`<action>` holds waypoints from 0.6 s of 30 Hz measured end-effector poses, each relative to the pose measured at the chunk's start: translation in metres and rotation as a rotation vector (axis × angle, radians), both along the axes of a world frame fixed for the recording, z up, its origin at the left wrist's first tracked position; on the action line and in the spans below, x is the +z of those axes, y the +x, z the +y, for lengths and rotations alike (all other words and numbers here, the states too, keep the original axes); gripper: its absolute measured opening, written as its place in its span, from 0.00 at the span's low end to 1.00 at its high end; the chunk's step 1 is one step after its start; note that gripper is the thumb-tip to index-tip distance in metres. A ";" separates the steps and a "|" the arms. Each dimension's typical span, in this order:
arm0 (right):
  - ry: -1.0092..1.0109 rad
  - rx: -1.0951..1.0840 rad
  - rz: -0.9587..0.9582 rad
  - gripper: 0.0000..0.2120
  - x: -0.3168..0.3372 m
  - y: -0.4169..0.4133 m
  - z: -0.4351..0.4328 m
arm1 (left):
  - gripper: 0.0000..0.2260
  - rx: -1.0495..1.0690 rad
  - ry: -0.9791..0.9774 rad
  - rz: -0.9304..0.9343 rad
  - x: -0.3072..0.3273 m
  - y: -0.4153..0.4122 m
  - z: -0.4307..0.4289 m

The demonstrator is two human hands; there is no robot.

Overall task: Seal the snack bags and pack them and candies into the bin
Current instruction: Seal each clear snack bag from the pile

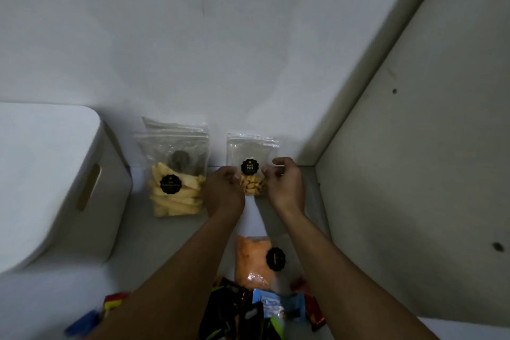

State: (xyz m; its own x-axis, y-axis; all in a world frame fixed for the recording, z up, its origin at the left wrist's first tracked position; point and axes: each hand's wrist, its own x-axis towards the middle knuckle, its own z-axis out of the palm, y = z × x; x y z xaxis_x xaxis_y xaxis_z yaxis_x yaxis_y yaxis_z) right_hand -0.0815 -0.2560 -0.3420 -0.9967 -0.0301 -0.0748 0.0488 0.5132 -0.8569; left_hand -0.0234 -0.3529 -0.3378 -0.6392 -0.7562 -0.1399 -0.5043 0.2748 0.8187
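Note:
A small clear zip bag of orange-yellow snacks with a black round label point(250, 167) stands against the back wall. My left hand point(223, 190) pinches its left side and my right hand point(285, 185) pinches its right side. To the left stand other clear bags point(175, 174), the front one holding pale yellow chips. An orange snack bag point(255, 259) lies flat between my forearms. A pile of wrapped candies point(256, 312) sits at the near edge. The white bin point(55, 182) with a slot handle stands at the far left.
A white wall point(220, 50) runs behind the bags. A grey panel point(427, 174) closes off the right side. More candy wrappers point(110, 303) lie at the lower left beside my left forearm.

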 end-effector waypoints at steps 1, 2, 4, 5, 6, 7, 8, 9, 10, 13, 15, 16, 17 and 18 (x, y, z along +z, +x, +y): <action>0.003 -0.004 0.000 0.10 -0.001 0.000 0.000 | 0.11 0.009 0.012 -0.009 -0.001 -0.001 0.000; 0.004 -0.006 -0.004 0.09 -0.001 0.000 0.001 | 0.10 0.010 0.021 -0.013 -0.001 -0.002 0.000; 0.002 -0.003 -0.008 0.09 0.001 0.000 0.003 | 0.11 0.004 0.021 -0.003 0.000 -0.002 0.000; -0.002 0.002 -0.006 0.09 0.003 0.000 0.005 | 0.11 0.000 0.016 0.001 0.001 -0.003 0.000; -0.008 0.008 -0.007 0.09 0.005 0.000 0.006 | 0.12 -0.005 0.016 0.000 0.003 -0.002 0.000; -0.011 0.014 -0.010 0.10 0.007 0.000 0.008 | 0.13 -0.010 0.020 -0.005 0.003 -0.003 0.001; -0.012 0.020 -0.014 0.11 0.009 0.000 0.009 | 0.14 -0.011 0.030 -0.010 0.004 -0.002 0.001; -0.010 0.029 -0.022 0.12 0.010 0.002 0.011 | 0.16 -0.013 0.046 -0.015 0.005 0.000 0.003; -0.004 0.039 -0.034 0.13 0.012 0.004 0.014 | 0.18 -0.013 0.067 -0.019 0.005 0.004 0.004; 0.048 0.111 -0.105 0.19 0.018 0.013 0.024 | 0.23 -0.036 0.057 -0.047 0.009 0.021 0.009; 0.107 0.193 -0.161 0.23 0.026 0.019 0.033 | 0.23 -0.137 0.003 -0.109 0.014 0.034 0.010; 0.154 0.235 -0.170 0.25 0.030 0.022 0.038 | 0.24 -0.207 -0.015 -0.157 0.017 0.039 0.011; 0.211 0.273 -0.176 0.27 0.034 0.026 0.043 | 0.24 -0.278 -0.019 -0.213 0.020 0.045 0.012; 0.267 0.308 -0.189 0.28 0.037 0.031 0.048 | 0.24 -0.340 -0.015 -0.264 0.022 0.051 0.014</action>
State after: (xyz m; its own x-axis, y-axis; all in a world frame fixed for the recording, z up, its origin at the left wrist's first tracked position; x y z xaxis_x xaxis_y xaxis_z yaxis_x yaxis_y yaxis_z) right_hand -0.0508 -0.2080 -0.3054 -0.9123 -0.2786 -0.3003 0.0019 0.7301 -0.6833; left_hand 0.0278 -0.3388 -0.3160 -0.7961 -0.5117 -0.3231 -0.5748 0.4722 0.6683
